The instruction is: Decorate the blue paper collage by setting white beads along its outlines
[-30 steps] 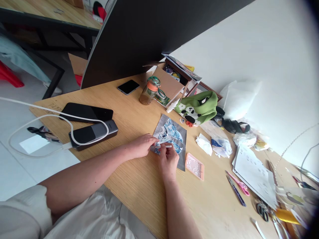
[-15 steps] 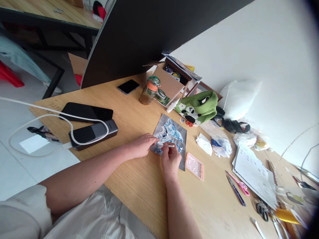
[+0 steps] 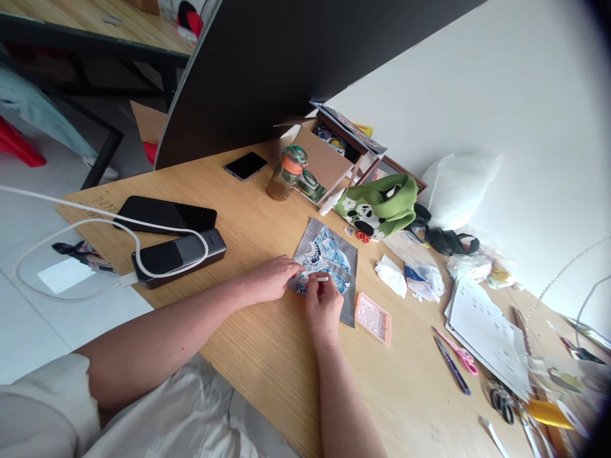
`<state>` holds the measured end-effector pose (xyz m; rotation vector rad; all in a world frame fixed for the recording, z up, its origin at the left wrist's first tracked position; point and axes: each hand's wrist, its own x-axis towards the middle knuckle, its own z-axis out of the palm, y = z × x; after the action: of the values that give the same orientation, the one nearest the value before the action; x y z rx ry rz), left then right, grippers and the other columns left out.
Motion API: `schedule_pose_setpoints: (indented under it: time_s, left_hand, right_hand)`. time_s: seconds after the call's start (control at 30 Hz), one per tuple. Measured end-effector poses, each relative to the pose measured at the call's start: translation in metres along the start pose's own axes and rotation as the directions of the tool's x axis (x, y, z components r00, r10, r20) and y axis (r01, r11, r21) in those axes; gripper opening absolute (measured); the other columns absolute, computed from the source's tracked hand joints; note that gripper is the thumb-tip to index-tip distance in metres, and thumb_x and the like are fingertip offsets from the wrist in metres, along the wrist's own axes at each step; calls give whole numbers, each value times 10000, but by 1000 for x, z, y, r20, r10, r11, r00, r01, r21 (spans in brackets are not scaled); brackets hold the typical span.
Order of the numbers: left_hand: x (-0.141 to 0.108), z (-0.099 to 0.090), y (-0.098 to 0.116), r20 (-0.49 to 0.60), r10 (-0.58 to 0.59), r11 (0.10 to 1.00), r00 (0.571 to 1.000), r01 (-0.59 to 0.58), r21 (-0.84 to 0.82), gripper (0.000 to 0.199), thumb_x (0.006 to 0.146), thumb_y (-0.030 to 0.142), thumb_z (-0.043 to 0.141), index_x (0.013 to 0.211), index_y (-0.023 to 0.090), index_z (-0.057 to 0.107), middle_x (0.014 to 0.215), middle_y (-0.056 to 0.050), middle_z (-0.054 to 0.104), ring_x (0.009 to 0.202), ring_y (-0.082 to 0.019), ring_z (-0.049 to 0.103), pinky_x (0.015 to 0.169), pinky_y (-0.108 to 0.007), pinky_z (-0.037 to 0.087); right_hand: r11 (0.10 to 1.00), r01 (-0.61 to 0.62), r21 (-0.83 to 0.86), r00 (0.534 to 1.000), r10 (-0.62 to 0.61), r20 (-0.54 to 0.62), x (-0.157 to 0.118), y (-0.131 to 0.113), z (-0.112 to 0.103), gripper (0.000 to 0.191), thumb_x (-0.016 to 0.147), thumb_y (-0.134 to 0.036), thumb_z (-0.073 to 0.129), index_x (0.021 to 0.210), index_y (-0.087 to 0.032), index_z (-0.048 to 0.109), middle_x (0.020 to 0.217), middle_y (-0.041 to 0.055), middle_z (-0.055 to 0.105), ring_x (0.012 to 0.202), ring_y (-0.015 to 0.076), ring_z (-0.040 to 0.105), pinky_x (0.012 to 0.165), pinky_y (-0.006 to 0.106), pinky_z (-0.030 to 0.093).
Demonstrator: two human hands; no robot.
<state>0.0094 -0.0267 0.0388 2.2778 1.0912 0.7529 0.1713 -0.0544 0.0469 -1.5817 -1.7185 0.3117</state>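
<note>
- A tall, flat, matte black panel (image 3: 296,63) stands along the far edge of the light wood-grain surface (image 3: 258,232).
- On that surface, an open brown cardboard box (image 3: 327,156) sits near the panel, with assorted things inside.
- A stack of white printed paper sheets (image 3: 487,331) lies well off to the right.
- A green fabric bag with a black-and-white panda design (image 3: 398,200) rests just in front of the box.
- A thin, flat grey sheet with a blue-and-white, bead-dotted picture (image 3: 329,257) lies on the surface in front of the person, between the green bag and the forearms.
- The left hand (image 3: 272,280) rests at the left edge of the grey sheet, its fingertips on the picture; whether its fingers pinch anything I cannot tell.
- The right hand (image 3: 324,312) lies over the near part of the sheet, its fingers closed around a slim white pen-like stick (image 3: 324,278), which lies nearly level; its tip is hard to make out.
- A clear bottle with an orange band and green lid (image 3: 286,175) stands upright beside the box, brown liquid in its lower part.
- A shallow pink rectangular plastic tray (image 3: 388,331) lies just beside the sheet's right edge, holding tiny pale pieces.
</note>
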Motion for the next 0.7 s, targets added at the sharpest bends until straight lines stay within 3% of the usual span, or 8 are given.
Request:
schedule_pose_setpoints:
  time_s: [0.7]
  left_hand:
    - [0, 2, -1, -6, 0, 1000, 1000, 0, 2, 460, 773, -99, 482, 1149, 126, 621, 1092, -84, 688, 1074, -227, 613, 976, -334, 486]
  right_hand:
    - [997, 64, -53, 998, -64, -1, 0, 0, 1, 289, 939, -379, 421, 775, -196, 574, 601, 4, 621, 506, 140, 554, 558, 252, 399]
